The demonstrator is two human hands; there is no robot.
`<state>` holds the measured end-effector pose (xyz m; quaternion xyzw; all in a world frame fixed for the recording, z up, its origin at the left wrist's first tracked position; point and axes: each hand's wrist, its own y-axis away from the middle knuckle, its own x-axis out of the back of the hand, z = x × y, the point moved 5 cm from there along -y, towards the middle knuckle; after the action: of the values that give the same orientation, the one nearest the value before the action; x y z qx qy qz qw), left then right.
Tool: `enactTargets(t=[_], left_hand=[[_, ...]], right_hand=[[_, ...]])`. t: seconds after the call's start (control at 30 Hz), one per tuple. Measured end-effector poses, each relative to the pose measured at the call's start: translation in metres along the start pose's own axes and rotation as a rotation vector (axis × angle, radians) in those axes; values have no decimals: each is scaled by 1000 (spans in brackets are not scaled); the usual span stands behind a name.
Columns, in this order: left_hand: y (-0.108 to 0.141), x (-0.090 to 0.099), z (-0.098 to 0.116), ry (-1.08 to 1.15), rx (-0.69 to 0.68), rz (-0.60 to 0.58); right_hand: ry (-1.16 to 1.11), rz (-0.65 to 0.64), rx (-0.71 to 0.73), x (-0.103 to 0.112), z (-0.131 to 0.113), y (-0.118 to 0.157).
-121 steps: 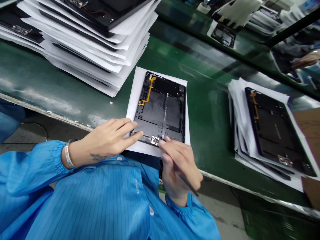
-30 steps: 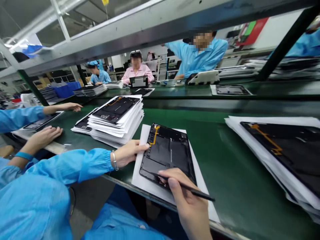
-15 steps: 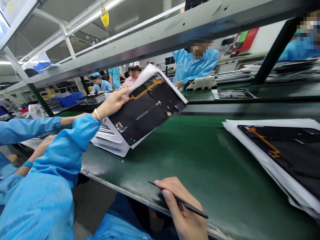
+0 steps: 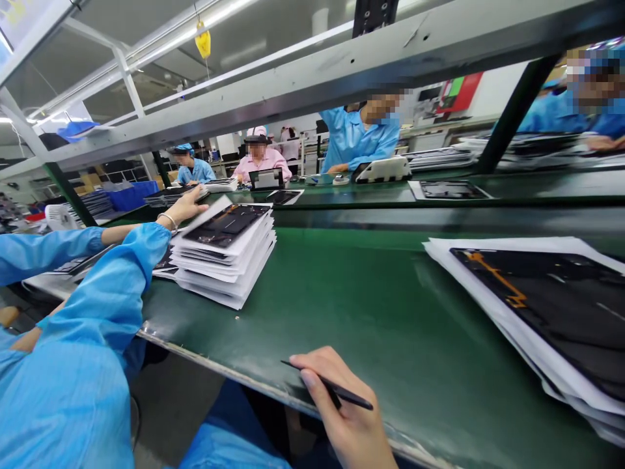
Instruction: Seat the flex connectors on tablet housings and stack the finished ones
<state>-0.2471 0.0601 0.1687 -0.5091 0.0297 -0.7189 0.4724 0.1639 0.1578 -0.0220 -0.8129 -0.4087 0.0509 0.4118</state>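
My left hand [image 4: 188, 205] reaches out to the far left, its fingers stretched at the back edge of a stack of white sheets [image 4: 229, 267]. Whether the fingertips touch the top sheet I cannot tell. On that stack lies a black tablet housing [image 4: 227, 225] with an orange flex cable. Close to the table's front edge, my right hand [image 4: 342, 404] is closed around slim black tweezers [image 4: 349, 394], whose tip points left above the green table [image 4: 332, 306]. To the right, another black tablet housing [image 4: 551, 299] with an orange cable rests on a second sheet stack [image 4: 493, 316].
A co-worker's blue sleeve [image 4: 53, 254] is at the left beside mine. A metal beam [image 4: 293, 85] crosses above the table. Across it, other people in blue and pink work beside stacked panels [image 4: 439, 156], and a single panel on paper [image 4: 452, 190] lies there.
The tablet housing that my left hand held up, tilted, now lies on the left stack, and the hand has moved off it to the left. My right hand keeps the tweezers.
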Motion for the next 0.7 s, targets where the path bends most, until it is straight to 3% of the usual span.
enactTargets(t=[0.07,0.17,0.33,0.47,0.7], left_hand=[[9,-1,7,-114,-65,36],[33,-13,20,-274,-142,-41],[71,-25,19,-557,-52,-147],[68,-21,6,-701,77,-184],[44,-22,-10,-767,193,-232]], right_hand=[[2,-4,-8,0,-1,0],[-1,-6,-14,-1,-2,0],[5,-35,-28,-2,-3,-1],[8,-50,-10,-3,-3,-1],[13,-59,-13,-3,0,1]])
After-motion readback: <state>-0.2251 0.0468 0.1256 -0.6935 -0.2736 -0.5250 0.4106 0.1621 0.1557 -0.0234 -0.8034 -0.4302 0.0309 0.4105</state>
